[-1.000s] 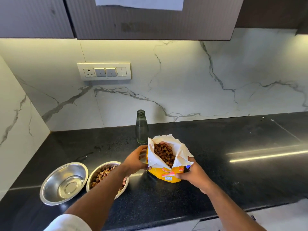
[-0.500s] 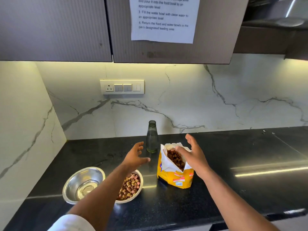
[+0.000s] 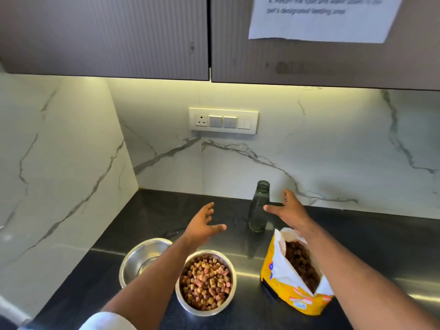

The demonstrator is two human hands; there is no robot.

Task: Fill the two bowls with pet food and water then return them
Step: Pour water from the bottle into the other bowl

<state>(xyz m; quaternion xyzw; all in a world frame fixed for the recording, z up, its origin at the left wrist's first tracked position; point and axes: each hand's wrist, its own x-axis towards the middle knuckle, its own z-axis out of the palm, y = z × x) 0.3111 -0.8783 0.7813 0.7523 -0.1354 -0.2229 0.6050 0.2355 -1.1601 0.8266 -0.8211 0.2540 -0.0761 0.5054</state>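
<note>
Head view, countertop scene read from left to right. The empty steel bowl (image 3: 142, 259) stood toward the counter's left end, near the front edge, partly hidden by the left forearm; the food-filled bowl (image 3: 206, 282) sat touching or just beside it on its right. Above these the left hand (image 3: 203, 225) hovered with fingers spread and nothing held, palm turned toward the bottle. The glass bottle (image 3: 259, 208) stood upright and uncapped near the back edge of the black countertop (image 3: 381, 236), close to the marble backsplash (image 3: 333, 151), its long axis vertical. The right hand (image 3: 287, 211) was likewise spread and empty, its thumb tip at the bottle's right shoulder, touching or just short of it; which could not be told. The bottle thus lay between the two hands, immediately left of the right hand and well right of the left, so the right hand was judged the nearer for a side grasp. The open yellow food bag (image 3: 295, 287) stood toward the front edge, under the right forearm. Water filling appeared not yet begun.
</note>
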